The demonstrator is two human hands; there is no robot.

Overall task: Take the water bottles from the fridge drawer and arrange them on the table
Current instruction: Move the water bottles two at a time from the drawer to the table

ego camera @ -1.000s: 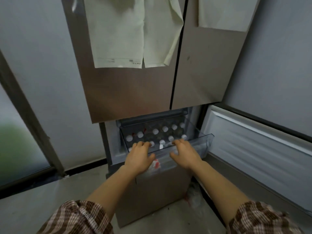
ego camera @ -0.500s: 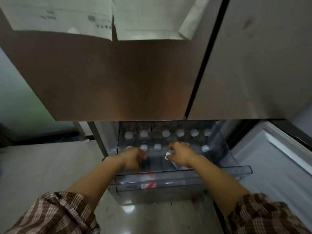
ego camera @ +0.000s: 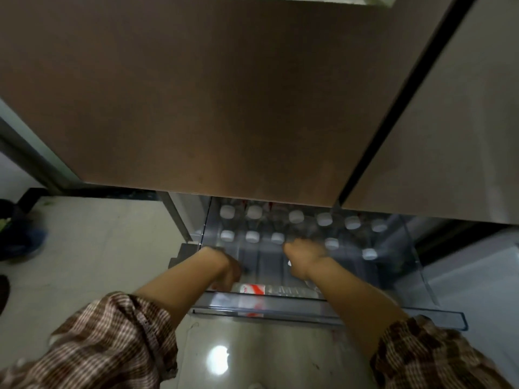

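The clear plastic fridge drawer [ego camera: 365, 313] is pulled out below the brown upper doors. Several water bottles [ego camera: 296, 216] with white caps stand upright in two rows at its back. One bottle with a red and white label [ego camera: 252, 289] lies on its side along the front wall. My left hand [ego camera: 224, 263] reaches down into the drawer at the left end of this lying bottle, and its fingers are hidden. My right hand [ego camera: 306, 255] is curled around the top of an upright bottle in the front row; a white bit shows at its edge.
The brown fridge doors [ego camera: 224, 94] overhang the back row of bottles. An open lower door [ego camera: 477, 276] stands to the right of the drawer. Pale glossy floor [ego camera: 98, 248] lies to the left, with dark objects [ego camera: 16, 234] at the far left edge.
My view has moved closer and tilted down over the drawer. Both hands went from the drawer's front rim into the drawer; the left hand sank lower, toward the lying bottle.
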